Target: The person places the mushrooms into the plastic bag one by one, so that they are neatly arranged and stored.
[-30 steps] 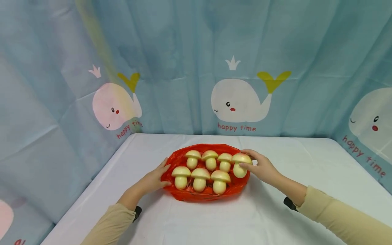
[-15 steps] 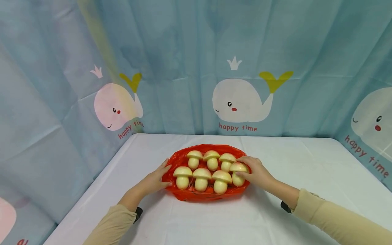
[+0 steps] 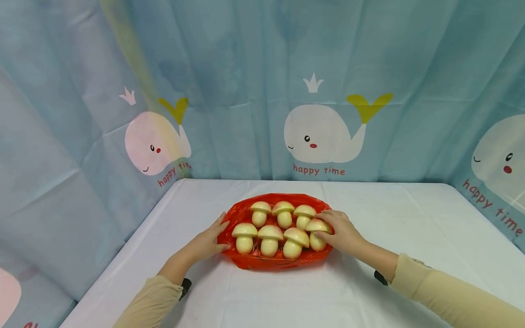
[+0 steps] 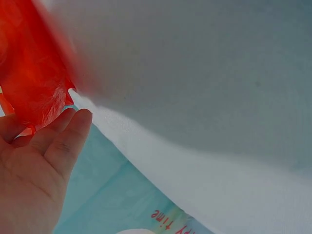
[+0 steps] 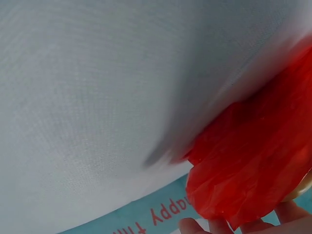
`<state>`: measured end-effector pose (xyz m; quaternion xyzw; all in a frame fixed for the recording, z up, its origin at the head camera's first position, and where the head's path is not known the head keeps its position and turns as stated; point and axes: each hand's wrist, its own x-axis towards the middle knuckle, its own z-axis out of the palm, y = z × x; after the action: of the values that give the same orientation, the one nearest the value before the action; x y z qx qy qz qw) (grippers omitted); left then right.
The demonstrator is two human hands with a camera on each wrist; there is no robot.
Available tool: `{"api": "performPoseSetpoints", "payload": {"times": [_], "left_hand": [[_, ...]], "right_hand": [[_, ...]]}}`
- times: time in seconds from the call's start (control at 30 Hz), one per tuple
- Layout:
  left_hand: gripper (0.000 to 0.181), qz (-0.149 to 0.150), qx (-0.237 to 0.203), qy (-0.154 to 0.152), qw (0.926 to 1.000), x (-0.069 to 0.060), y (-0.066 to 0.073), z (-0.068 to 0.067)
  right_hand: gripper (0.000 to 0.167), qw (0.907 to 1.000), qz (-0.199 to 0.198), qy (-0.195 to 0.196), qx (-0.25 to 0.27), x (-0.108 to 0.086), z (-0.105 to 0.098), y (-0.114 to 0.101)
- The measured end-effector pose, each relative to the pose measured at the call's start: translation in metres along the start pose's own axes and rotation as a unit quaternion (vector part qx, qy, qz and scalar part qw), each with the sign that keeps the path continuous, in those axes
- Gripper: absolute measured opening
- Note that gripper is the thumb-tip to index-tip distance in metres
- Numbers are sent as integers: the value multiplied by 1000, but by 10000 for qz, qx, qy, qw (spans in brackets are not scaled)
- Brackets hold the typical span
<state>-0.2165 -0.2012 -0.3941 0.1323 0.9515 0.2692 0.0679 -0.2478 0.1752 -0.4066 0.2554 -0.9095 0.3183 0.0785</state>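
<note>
A red plastic bag (image 3: 262,263) lies spread open on the table, holding several pale yellow toy mushrooms (image 3: 269,240) with pinkish caps, set in two rows. My right hand (image 3: 344,231) holds the toy mushroom (image 3: 318,233) at the bag's right end, thumb on the near side and fingers behind the cap. In the right wrist view, the bag (image 5: 253,161) hides most of that mushroom. At the bag's left end, my left hand (image 3: 203,241) touches the rim. The left wrist view shows its fingers (image 4: 68,146) mostly straight against the red plastic.
A white cloth covers the table (image 3: 402,218). Behind it and along the sides hangs a blue curtain (image 3: 242,136) printed with whales. Each wrist carries a dark strap-on device, such as the one at the left cuff (image 3: 185,289).
My right hand has lowered the toy mushroom into the bag's right end, beside the front row. The neighbouring mushroom tilted slightly. My left hand has stayed at the left rim.
</note>
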Motion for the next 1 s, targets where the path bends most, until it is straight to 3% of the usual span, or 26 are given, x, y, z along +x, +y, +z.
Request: {"api": "performPoseSetpoints", "payload": {"times": [0.23, 0.57, 0.77, 1.0], "left_hand": [[73, -1, 23, 30, 10000, -3, -1, 1], [74, -22, -28, 29, 10000, 0, -3, 3], [73, 10, -1, 50, 10000, 1, -3, 2], [73, -1, 0, 60, 10000, 0, -4, 2]], "right_hand": [[47, 9996, 96, -86, -262, 0, 2, -4], [55, 9998, 170, -40, -103, -3, -3, -10], [50, 9991, -252, 164, -303, -2, 1, -11], [49, 9913, -1027, -1, -819, 3, 12, -14]]}}
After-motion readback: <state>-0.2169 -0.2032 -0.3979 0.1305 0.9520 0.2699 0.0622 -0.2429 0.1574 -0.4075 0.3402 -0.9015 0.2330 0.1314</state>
